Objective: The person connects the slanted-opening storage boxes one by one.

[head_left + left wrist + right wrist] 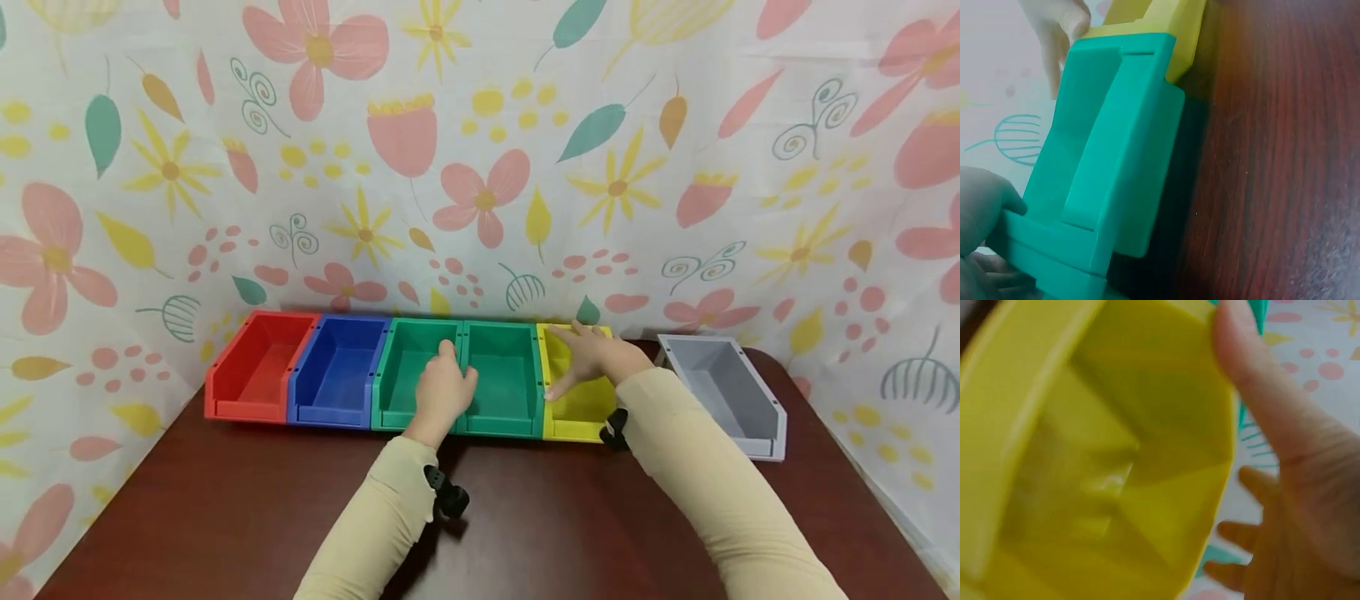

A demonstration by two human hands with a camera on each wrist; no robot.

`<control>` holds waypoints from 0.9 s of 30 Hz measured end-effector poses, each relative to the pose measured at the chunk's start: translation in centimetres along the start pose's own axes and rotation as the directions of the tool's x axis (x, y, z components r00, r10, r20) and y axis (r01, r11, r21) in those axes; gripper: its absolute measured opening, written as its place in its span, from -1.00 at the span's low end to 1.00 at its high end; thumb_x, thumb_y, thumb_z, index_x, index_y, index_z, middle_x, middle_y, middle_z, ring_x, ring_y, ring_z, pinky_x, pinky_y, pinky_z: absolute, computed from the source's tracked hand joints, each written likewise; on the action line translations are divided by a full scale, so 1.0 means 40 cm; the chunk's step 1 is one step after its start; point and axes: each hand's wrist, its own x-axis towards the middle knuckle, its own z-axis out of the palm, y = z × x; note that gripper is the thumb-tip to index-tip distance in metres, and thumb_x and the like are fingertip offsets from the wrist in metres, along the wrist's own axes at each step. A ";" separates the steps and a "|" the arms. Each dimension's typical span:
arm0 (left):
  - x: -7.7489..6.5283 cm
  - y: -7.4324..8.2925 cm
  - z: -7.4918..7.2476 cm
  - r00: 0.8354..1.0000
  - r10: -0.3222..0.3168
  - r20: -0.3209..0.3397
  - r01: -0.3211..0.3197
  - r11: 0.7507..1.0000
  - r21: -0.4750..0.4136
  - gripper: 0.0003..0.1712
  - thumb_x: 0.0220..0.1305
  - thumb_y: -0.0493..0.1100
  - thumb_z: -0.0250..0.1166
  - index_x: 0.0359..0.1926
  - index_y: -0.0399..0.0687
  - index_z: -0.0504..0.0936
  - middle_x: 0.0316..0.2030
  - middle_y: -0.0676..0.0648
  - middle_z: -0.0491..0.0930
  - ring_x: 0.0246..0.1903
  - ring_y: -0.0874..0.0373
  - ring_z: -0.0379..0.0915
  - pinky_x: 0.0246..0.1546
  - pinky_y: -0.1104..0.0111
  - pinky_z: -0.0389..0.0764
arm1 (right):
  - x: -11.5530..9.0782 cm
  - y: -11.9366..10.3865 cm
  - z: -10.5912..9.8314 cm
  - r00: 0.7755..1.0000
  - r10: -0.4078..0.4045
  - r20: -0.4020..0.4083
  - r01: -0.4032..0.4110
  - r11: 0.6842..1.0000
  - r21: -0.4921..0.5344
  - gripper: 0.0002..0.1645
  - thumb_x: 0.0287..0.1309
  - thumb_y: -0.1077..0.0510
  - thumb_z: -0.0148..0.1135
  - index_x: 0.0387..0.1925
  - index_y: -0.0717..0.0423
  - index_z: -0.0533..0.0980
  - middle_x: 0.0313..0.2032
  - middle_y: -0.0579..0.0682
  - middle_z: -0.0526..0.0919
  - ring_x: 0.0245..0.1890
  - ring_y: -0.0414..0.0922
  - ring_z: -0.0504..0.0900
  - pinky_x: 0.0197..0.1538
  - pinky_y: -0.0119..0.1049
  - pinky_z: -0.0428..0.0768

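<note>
In the head view, my left hand (pixel 442 390) is at the wall between the left green bin (pixel 405 367) and the right green bin (pixel 504 375). The left wrist view shows its thumb (pixel 1010 199) on one side of a green rim and curled fingers on the other, pinching it. My right hand (pixel 596 357) spreads its fingers over the yellow bin (pixel 581 429). Up close, the right thumb (pixel 1241 344) lies at the yellow rim beside the green bin, with the other fingertips (pixel 1235 534) beyond the rim.
A blue bin (pixel 337 367) and a red bin (pixel 258 367) continue the row at left. Apart at right stands a grey bin (pixel 720 383), angled, with a gap to the yellow one. The brown table (pixel 525 517) ends at a flower-printed cloth (pixel 480 125) behind the bins.
</note>
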 end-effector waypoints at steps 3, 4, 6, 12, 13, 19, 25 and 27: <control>-0.002 -0.002 0.002 1.000 0.005 -0.016 -0.005 1.000 0.027 -0.68 0.28 -0.12 0.16 -0.05 -0.21 0.34 -0.61 -0.10 0.37 -0.79 0.08 0.27 -0.80 0.36 0.25 | -0.009 0.033 0.018 0.994 -0.089 -0.066 0.092 0.995 0.048 0.50 -0.36 -0.51 0.37 0.50 -0.04 -0.16 0.46 0.33 -0.22 0.41 0.39 -0.21 0.31 0.40 -0.07; -0.001 -0.004 0.000 1.000 0.005 -0.017 -0.005 1.000 0.029 -0.68 0.28 -0.12 0.15 -0.06 -0.21 0.33 -0.61 -0.11 0.37 -0.78 0.08 0.28 -0.80 0.35 0.25 | -0.013 0.045 0.021 0.990 -0.110 -0.089 0.117 0.991 0.069 0.48 -0.33 -0.50 0.36 0.50 -0.02 -0.16 0.46 0.33 -0.21 0.41 0.38 -0.20 0.31 0.39 -0.04; 0.000 -0.008 -0.004 1.000 0.002 -0.015 -0.002 0.999 0.038 -0.68 0.28 -0.11 0.15 -0.06 -0.19 0.32 -0.59 -0.11 0.38 -0.77 0.07 0.30 -0.79 0.35 0.26 | -0.030 0.072 0.024 0.982 -0.130 -0.135 0.145 0.983 0.113 0.47 -0.29 -0.48 0.36 0.50 0.03 -0.15 0.46 0.32 -0.17 0.42 0.34 -0.15 0.31 0.36 0.03; 0.010 -0.039 -0.030 0.999 -0.033 -0.007 0.033 0.998 0.054 -0.63 0.28 -0.07 0.14 -0.03 -0.17 0.30 -0.53 -0.14 0.42 -0.71 0.03 0.33 -0.75 0.32 0.27 | -0.090 0.160 0.023 0.964 -0.093 -0.249 0.124 0.986 0.115 0.39 -0.18 -0.46 0.31 0.48 0.13 -0.11 0.43 0.28 -0.01 0.38 0.32 0.02 0.27 0.34 0.13; 0.012 -0.050 -0.038 0.999 -0.041 -0.009 0.042 0.997 0.057 -0.62 0.27 -0.06 0.14 -0.01 -0.17 0.30 -0.52 -0.13 0.42 -0.70 0.03 0.33 -0.75 0.32 0.27 | -0.093 0.173 0.025 0.960 -0.091 -0.266 0.125 0.986 0.113 0.36 -0.15 -0.45 0.30 0.47 0.15 -0.09 0.42 0.29 0.02 0.37 0.32 0.05 0.26 0.33 0.15; 0.015 -0.079 -0.072 0.998 -0.070 -0.007 0.070 0.995 0.064 -0.56 0.28 -0.05 0.13 0.06 -0.18 0.29 -0.47 -0.18 0.47 -0.66 0.00 0.38 -0.72 0.29 0.31 | -0.137 0.268 0.040 0.954 -0.029 -0.298 0.075 0.986 0.146 0.22 0.01 -0.42 0.19 0.44 0.26 -0.01 0.38 0.39 0.07 0.27 0.38 0.20 0.16 0.29 0.32; 0.008 -0.060 -0.054 0.996 0.051 -0.074 -0.036 0.981 0.190 -0.47 0.29 -0.11 0.13 0.22 -0.25 0.34 0.14 -0.31 0.42 0.07 -0.19 0.42 -0.13 0.04 0.58 | -0.187 0.379 0.040 0.934 0.023 -0.356 0.020 0.993 0.117 0.12 0.12 -0.38 0.11 0.36 0.40 0.10 0.32 0.54 0.05 0.27 0.48 0.06 0.16 0.37 0.21; 0.005 -0.044 -0.044 0.984 0.139 -0.110 -0.111 0.968 0.224 -0.45 0.28 -0.13 0.15 0.25 -0.25 0.36 0.31 -0.31 0.26 0.30 -0.23 0.18 0.16 -0.04 0.41 | -0.196 0.411 0.042 0.926 0.042 -0.374 -0.002 0.994 0.109 0.07 0.14 -0.35 0.10 0.31 0.47 0.16 0.30 0.60 0.02 0.27 0.50 0.02 0.16 0.39 0.17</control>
